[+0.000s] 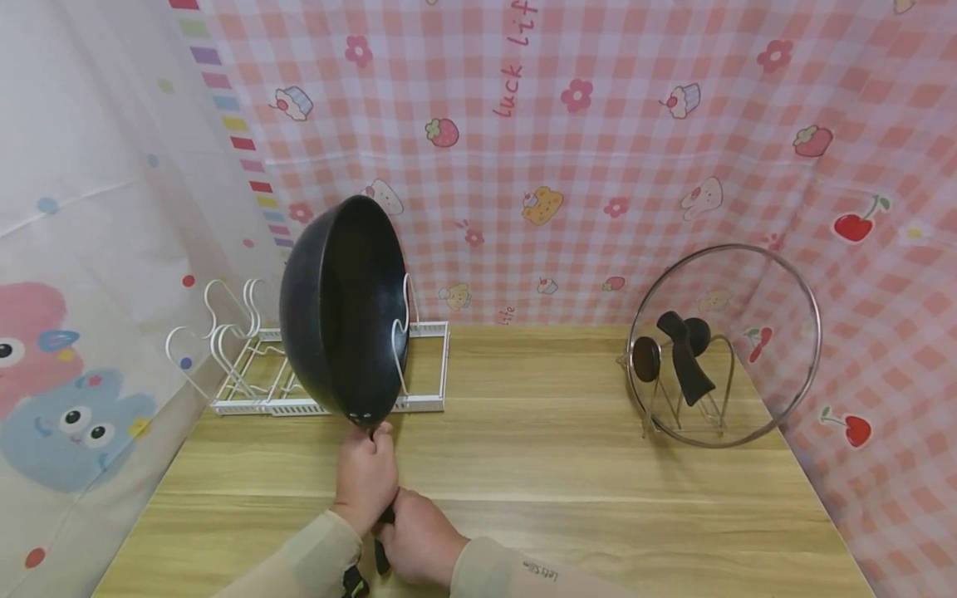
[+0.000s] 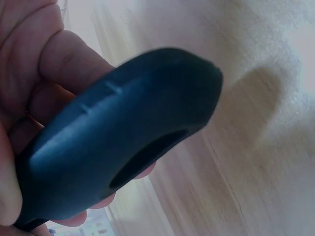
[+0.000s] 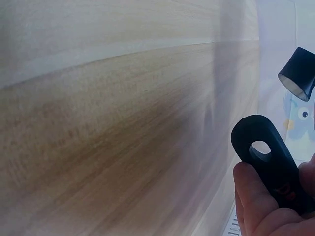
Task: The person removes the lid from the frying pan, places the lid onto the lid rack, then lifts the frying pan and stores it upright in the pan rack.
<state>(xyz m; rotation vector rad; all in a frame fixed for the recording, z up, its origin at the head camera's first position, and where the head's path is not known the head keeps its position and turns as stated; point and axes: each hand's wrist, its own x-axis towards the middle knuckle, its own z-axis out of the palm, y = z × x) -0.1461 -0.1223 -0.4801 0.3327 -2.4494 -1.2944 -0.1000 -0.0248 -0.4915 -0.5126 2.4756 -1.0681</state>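
Observation:
A black wok [image 1: 306, 316] stands tilted on its side within the white wire rack [image 1: 429, 404], its hollow facing right. My left hand [image 1: 366, 477] grips the wok's handle close to the pan. Lower down, my right hand [image 1: 422, 536] holds the same handle nearer its end. In the left wrist view the dark handle [image 2: 123, 128] runs out of the curled fingers. The right wrist view shows the handle's end [image 3: 261, 147] with a round hole, and fingers wrapped beside it. Exactly where the wok touches the rack's base is hidden.
At the right, a glass lid [image 1: 815, 349] with a metal rim and black knob stands upright in a small wire stand [image 1: 728, 390]. Rack loops [image 1: 213, 332] rise left of the wok. A pink checked cloth [image 1: 486, 174] hangs behind the wooden table [image 1: 561, 465].

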